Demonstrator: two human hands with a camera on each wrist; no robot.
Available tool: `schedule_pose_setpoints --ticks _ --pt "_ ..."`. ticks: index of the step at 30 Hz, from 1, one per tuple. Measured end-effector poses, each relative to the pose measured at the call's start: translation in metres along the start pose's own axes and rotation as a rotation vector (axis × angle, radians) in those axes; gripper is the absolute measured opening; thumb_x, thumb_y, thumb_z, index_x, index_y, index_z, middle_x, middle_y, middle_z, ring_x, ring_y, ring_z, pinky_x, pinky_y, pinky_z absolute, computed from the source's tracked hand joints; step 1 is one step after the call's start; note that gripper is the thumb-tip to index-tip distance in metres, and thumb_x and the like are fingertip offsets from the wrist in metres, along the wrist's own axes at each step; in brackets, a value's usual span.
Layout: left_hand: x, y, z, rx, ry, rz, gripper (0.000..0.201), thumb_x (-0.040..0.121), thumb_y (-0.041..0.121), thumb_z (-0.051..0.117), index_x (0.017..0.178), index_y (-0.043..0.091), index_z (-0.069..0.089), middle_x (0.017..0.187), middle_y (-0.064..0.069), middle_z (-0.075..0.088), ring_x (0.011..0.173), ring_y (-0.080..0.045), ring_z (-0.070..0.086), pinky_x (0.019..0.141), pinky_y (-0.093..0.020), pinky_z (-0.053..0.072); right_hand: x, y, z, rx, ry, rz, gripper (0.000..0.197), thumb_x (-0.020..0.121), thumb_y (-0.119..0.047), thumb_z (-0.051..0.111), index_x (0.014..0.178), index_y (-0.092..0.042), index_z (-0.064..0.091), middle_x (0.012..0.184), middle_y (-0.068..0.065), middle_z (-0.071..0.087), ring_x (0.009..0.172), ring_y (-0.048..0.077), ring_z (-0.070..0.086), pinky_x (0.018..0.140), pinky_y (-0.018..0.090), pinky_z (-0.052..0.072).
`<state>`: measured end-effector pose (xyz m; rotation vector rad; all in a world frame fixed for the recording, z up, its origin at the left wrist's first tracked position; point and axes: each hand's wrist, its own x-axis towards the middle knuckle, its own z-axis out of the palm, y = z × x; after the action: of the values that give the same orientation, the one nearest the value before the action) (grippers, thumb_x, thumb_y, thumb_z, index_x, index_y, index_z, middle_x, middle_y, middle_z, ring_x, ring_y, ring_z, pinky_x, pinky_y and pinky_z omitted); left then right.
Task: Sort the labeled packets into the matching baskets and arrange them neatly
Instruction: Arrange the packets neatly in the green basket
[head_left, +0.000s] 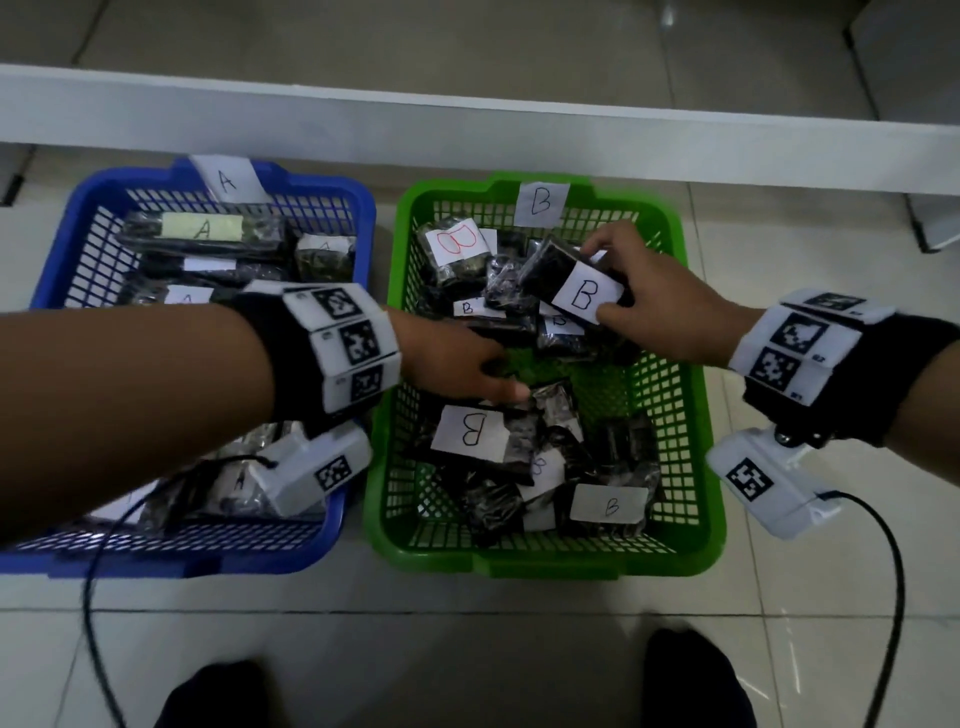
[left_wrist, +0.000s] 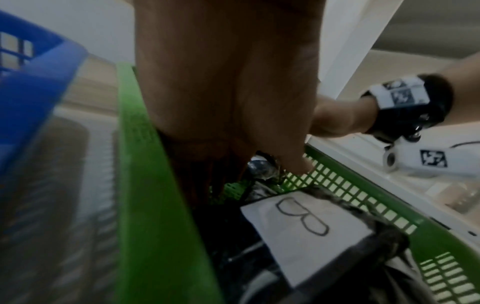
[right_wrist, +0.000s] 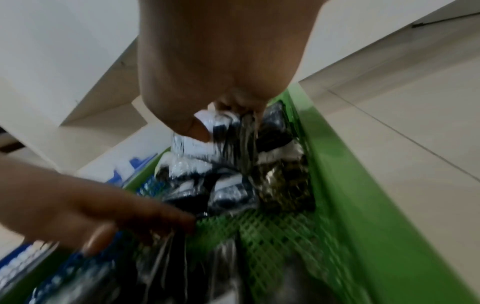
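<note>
A green basket (head_left: 698, 415) tagged B stands on the floor to the right of a blue basket (head_left: 98, 187) tagged A. Each holds several black packets with white labels. My right hand (head_left: 602, 280) pinches a black packet labelled B (head_left: 582, 296) above the green basket's far pile; its thumb presses the label in the right wrist view (right_wrist: 197, 131). My left hand (head_left: 506, 382) reaches across into the middle of the green basket. Its fingers are stretched out and touch the top edge of another B packet (head_left: 470, 431), which the left wrist view shows as a B packet (left_wrist: 303, 226) lying flat.
A white beam (head_left: 467, 130) runs across behind both baskets. Black cables (head_left: 896, 597) trail from the wrist cameras over the tiled floor. My dark shoes (head_left: 696, 680) are at the bottom edge. A bare patch of green mesh (head_left: 597, 374) shows between the two packet piles.
</note>
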<state>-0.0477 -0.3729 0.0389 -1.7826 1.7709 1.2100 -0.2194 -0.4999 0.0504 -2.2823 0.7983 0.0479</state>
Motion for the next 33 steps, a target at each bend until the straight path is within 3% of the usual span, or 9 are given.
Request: schedule_pose_setpoints --ticks 3,6,9,14,16,19,26,30,33 --pt "0.005 0.011 -0.001 0.037 -0.128 -0.005 0.085 0.084 0.070 0.039 0.150 0.021 0.019 0.154 -0.004 0.023 0.138 -0.025 0.030 0.112 -0.037 0.027 0.005 -0.003 -0.015 0.093 -0.089 0.041 0.040 0.087 -0.003 0.059 0.116 -0.023 0.040 0.105 0.005 0.066 0.083 0.015 0.067 0.064 0.035 0.058" --pt "0.011 0.010 0.003 -0.128 -0.194 0.061 0.078 0.081 0.061 0.057 0.144 0.023 0.031 0.143 0.002 0.042 0.126 -0.018 0.044 0.102 -0.029 0.036 0.007 -0.007 -0.028 0.118 -0.212 0.062 0.044 0.086 -0.009 0.066 0.119 -0.030 0.047 0.106 0.002 0.068 0.092 0.019 0.068 0.080 0.039 0.057" --pt "0.006 0.008 0.007 -0.212 -0.086 0.113 0.083 0.073 0.061 0.067 0.142 0.026 0.036 0.137 0.008 0.046 0.123 -0.014 0.047 0.105 -0.030 0.038 0.008 -0.015 -0.042 0.119 -0.265 0.062 0.042 0.084 -0.010 0.067 0.115 -0.036 0.055 0.111 -0.001 0.067 0.099 0.018 0.065 0.090 0.040 0.052" --pt "-0.023 0.010 0.014 -0.240 0.045 0.189 0.077 0.074 0.052 0.072 0.139 0.028 0.039 0.131 0.012 0.049 0.114 -0.009 0.051 0.089 -0.018 0.043 0.009 -0.029 -0.033 0.047 -0.373 0.069 0.041 0.088 -0.011 0.062 0.117 -0.039 0.055 0.109 -0.006 0.063 0.088 0.025 0.067 0.078 0.044 0.058" --pt "-0.035 0.015 0.021 -0.206 0.096 0.201 0.074 0.076 0.046 0.073 0.138 0.029 0.038 0.132 0.009 0.050 0.115 -0.011 0.051 0.089 -0.020 0.044 0.008 -0.032 -0.017 -0.058 -0.412 0.037 0.041 0.089 -0.014 0.061 0.121 -0.036 0.050 0.113 -0.006 0.059 0.085 0.014 0.063 0.069 0.032 0.056" --pt "-0.049 0.020 0.041 -0.225 0.213 0.201 0.072 0.080 0.040 0.070 0.140 0.031 0.030 0.138 0.008 0.041 0.119 -0.007 0.044 0.087 -0.010 0.034 0.006 -0.037 0.009 -0.150 -0.434 -0.022 0.035 0.090 -0.019 0.061 0.121 -0.026 0.047 0.107 -0.010 0.055 0.082 0.003 0.053 0.060 0.013 0.039" --pt "-0.056 0.021 0.063 -0.374 0.357 0.170 0.085 0.080 0.045 0.068 0.147 0.031 0.018 0.145 0.011 0.035 0.116 0.008 0.034 0.080 0.009 0.023 0.007 -0.031 0.055 -0.090 -0.204 -0.046 0.024 0.090 -0.017 0.061 0.112 -0.024 0.061 0.113 0.001 0.055 0.100 0.015 0.051 0.082 0.026 0.039" --pt "-0.058 0.016 0.066 -0.400 0.309 0.202 0.091 0.079 0.044 0.070 0.148 0.033 0.014 0.148 0.013 0.031 0.115 0.013 0.027 0.080 0.011 0.018 -0.001 -0.029 0.068 -0.092 -0.078 -0.034 0.022 0.087 -0.011 0.062 0.108 -0.017 0.058 0.104 -0.001 0.045 0.092 0.014 0.048 0.075 0.022 0.035" --pt "-0.057 0.010 0.069 -0.416 0.342 0.175 0.085 0.073 0.047 0.074 0.141 0.031 0.026 0.137 0.013 0.042 0.103 0.013 0.036 0.072 0.009 0.031 -0.006 -0.028 0.071 -0.099 0.028 -0.064 0.016 0.086 -0.009 0.063 0.099 -0.012 0.056 0.099 -0.001 0.048 0.089 0.018 0.051 0.070 0.024 0.035"
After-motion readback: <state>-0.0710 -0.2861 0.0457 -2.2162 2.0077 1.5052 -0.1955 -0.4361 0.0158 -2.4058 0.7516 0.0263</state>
